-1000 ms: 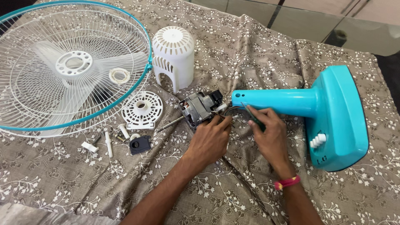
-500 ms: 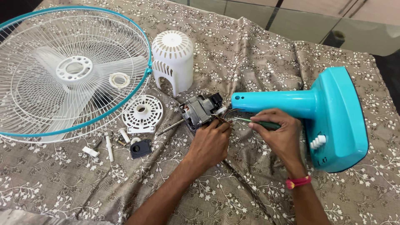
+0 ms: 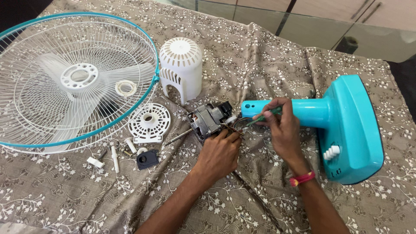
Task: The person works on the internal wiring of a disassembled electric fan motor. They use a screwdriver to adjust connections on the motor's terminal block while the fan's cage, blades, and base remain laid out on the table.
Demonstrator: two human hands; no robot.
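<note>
A bare fan motor (image 3: 209, 120) with a steel shaft lies on the patterned cloth, joined by thin wires to the neck of a turquoise fan stand (image 3: 303, 113) lying on its side. My left hand (image 3: 219, 152) rests just below the motor, its fingers pinching the wires at the motor's rear. My right hand (image 3: 282, 130) holds a green-handled screwdriver (image 3: 262, 117), with the tip pointing at the wires between motor and neck.
A white wire fan guard with a turquoise rim (image 3: 73, 82) and translucent blades lies at the left. A white motor cover (image 3: 181, 67), a round vented plate (image 3: 149, 122), white pegs, small screws and a dark square part (image 3: 147, 159) lie nearby. The stand's base (image 3: 353, 130) is at the right.
My right hand lifted from the cloth up to the neck of the stand and brought the screwdriver tip to the wires. My left hand stayed at the motor.
</note>
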